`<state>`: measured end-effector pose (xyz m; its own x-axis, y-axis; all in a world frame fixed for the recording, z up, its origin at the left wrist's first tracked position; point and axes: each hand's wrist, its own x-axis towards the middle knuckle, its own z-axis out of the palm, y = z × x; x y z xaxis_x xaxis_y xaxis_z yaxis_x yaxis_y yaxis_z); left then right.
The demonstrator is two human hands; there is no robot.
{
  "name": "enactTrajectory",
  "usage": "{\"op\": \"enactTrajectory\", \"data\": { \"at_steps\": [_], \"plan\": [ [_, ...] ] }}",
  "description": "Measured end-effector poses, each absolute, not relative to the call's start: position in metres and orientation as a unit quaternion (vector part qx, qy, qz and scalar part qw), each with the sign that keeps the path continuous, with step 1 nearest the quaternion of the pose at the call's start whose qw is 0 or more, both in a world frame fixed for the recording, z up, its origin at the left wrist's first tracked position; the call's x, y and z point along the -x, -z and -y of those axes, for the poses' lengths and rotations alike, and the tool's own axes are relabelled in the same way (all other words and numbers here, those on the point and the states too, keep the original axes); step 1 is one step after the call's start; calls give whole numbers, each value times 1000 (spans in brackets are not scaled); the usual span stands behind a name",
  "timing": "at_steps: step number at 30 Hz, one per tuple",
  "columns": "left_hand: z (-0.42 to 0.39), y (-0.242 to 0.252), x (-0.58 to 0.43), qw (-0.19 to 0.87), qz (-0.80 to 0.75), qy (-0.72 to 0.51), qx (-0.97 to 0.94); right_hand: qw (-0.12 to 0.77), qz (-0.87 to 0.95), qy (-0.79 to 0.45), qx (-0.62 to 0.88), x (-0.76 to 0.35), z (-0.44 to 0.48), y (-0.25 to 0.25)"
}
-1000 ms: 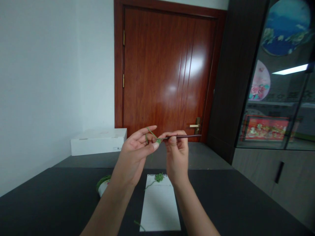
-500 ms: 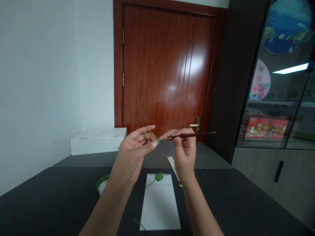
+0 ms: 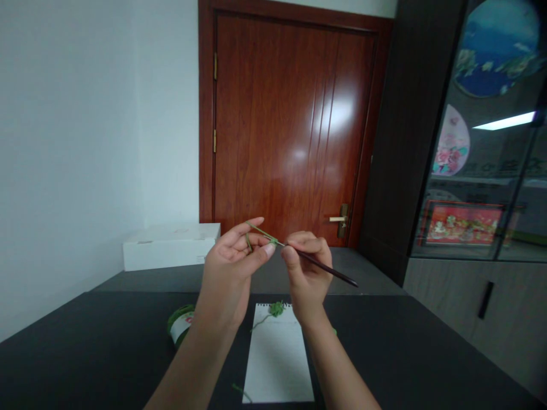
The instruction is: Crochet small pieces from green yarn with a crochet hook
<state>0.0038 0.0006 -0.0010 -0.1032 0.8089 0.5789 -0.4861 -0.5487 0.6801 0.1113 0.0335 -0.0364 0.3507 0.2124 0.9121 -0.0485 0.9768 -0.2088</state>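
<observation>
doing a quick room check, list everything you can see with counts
table: 1, dark grey, foreground
notepad: 1, white, spiral-bound, on the table
yarn ball: 1, green with white label, on the table, left of the notepad
crocheted piece: 1, green, at the notepad's top edge
crochet hook: 1, dark, in the right hand
yarn strand: 1, green, looped on the left hand
box: 1, white, on a dark ledge beyond the table
door: 1, reddish-brown, straight ahead
cabinet: 1, dark, glass-fronted, at right
left hand: 1, holding the yarn strand
right hand: 1, holding the crochet hook
</observation>
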Motion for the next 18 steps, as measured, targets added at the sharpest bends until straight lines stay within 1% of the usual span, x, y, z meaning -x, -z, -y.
{"op": "enactTrajectory", "data": {
  "at_steps": [2,3,4,6,7,9,11,13,14,16,18],
  "plan": [
    [-1,0,-3,493,-153,-708,-482,819,551,-151,45,-107,-34,35],
    [-2,0,-3,515,-149,-697,-475,820,547,-161,35,-106,-34,35],
    [-2,0,-3,532,-145,-689,-471,821,550,-152,28,-106,-35,35],
    [-3,0,-3,542,-141,-681,-472,812,577,-75,34,-109,-37,39],
    [-3,1,-3,528,-143,-687,-478,796,603,-18,49,-112,-38,41],
    [-4,2,-3,463,-156,-713,-503,759,643,68,85,-116,-38,44],
    [-5,3,-3,378,-178,-735,-535,755,639,98,113,-118,-34,46],
    [-6,4,-2,329,-193,-739,-556,785,598,81,140,-117,-29,44],
    [-7,4,-1,328,-195,-735,-561,801,575,59,158,-116,-26,42],
    [-8,4,1,359,-190,-721,-561,827,533,-19,175,-114,-22,37],
    [-9,3,2,410,-175,-702,-556,841,501,-142,147,-113,-21,32]
  ]
}}
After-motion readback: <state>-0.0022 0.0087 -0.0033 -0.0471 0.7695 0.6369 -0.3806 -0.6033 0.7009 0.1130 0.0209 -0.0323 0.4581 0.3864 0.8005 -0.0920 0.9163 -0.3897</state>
